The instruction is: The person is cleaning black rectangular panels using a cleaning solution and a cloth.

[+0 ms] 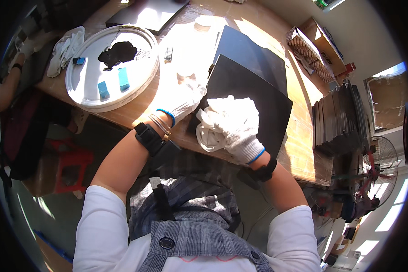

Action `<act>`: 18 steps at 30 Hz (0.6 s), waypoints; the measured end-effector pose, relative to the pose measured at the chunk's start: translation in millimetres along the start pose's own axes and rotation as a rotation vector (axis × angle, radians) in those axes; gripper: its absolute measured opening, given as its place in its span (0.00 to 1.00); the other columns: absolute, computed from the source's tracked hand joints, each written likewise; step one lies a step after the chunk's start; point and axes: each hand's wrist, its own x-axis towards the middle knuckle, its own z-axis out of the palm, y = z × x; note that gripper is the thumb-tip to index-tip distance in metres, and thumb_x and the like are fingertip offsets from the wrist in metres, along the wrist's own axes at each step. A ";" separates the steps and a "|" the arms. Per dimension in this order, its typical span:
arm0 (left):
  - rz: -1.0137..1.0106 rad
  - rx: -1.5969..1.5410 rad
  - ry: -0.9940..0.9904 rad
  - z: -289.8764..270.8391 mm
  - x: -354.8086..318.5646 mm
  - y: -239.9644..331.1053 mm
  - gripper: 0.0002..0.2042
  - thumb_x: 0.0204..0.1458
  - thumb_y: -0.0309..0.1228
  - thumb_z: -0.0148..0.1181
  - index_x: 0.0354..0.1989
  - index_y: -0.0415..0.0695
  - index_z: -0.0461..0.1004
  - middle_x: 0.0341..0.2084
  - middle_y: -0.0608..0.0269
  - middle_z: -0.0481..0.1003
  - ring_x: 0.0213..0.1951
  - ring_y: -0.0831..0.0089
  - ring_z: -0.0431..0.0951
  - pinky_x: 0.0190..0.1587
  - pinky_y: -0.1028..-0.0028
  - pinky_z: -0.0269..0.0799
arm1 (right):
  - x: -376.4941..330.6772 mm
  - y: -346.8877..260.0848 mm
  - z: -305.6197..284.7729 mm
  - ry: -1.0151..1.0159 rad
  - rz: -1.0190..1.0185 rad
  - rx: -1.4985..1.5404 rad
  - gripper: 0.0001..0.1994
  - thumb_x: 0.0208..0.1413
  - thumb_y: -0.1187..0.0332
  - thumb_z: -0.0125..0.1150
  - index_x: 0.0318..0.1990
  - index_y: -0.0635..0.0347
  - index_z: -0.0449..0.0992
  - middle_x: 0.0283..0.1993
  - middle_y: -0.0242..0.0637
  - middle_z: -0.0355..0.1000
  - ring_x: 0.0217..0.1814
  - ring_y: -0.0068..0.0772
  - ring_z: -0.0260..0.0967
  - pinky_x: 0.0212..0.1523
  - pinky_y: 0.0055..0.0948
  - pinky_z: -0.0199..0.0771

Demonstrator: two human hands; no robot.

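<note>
A flat black panel lies at the near part of the wooden table, overlapping a second dark panel behind it. My right hand, in a white knit glove with a blue cuff, is closed on a bunched white cloth. That cloth rests over the black panel's near left part. My left hand, gloved the same way, is at the panel's left edge with its fingers curled against it. Strong glare blurs its fingertips.
A round white lid with black paste and blue pieces stands left. Beside it lies a white rag. Stacked dark panels, a cardboard box and a fan are right. Another person's arm shows far left.
</note>
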 end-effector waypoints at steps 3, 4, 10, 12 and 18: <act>-0.025 -0.105 0.164 -16.0 10.7 20.2 0.15 0.54 0.36 0.62 0.46 0.41 0.74 0.47 0.47 0.72 0.53 0.51 0.66 0.60 0.59 0.60 | -16.5 27.1 -6.4 0.079 -0.203 0.013 0.20 0.45 0.59 0.64 0.51 0.34 0.79 0.48 0.29 0.77 0.49 0.38 0.73 0.46 0.38 0.70; 0.053 0.147 0.000 -30.5 17.3 30.0 0.16 0.57 0.37 0.58 0.50 0.44 0.72 0.47 0.52 0.74 0.52 0.52 0.68 0.60 0.60 0.61 | -8.8 41.2 -14.7 0.036 -0.141 -0.104 0.19 0.45 0.60 0.64 0.49 0.34 0.79 0.48 0.30 0.77 0.45 0.39 0.72 0.44 0.39 0.72; -0.194 -0.102 -0.158 -34.3 17.2 36.6 0.19 0.59 0.43 0.55 0.55 0.47 0.70 0.52 0.53 0.71 0.57 0.53 0.66 0.60 0.59 0.61 | 19.4 5.1 -16.4 -0.086 0.079 -0.097 0.14 0.51 0.57 0.61 0.46 0.43 0.79 0.43 0.32 0.76 0.46 0.40 0.72 0.45 0.38 0.70; -0.108 0.029 -0.119 -27.7 12.5 30.3 0.19 0.59 0.43 0.54 0.54 0.47 0.71 0.52 0.52 0.71 0.57 0.54 0.66 0.60 0.60 0.61 | -1.9 -16.2 -19.0 -0.105 0.068 0.079 0.13 0.51 0.57 0.62 0.45 0.43 0.80 0.45 0.29 0.77 0.46 0.39 0.72 0.46 0.38 0.67; -0.410 -0.735 -0.297 -34.6 10.2 53.1 0.26 0.63 0.53 0.43 0.55 0.43 0.71 0.52 0.49 0.74 0.57 0.54 0.69 0.61 0.61 0.60 | -41.2 55.2 -28.1 0.073 0.044 -0.021 0.21 0.49 0.64 0.61 0.54 0.44 0.78 0.55 0.32 0.75 0.58 0.40 0.69 0.58 0.40 0.64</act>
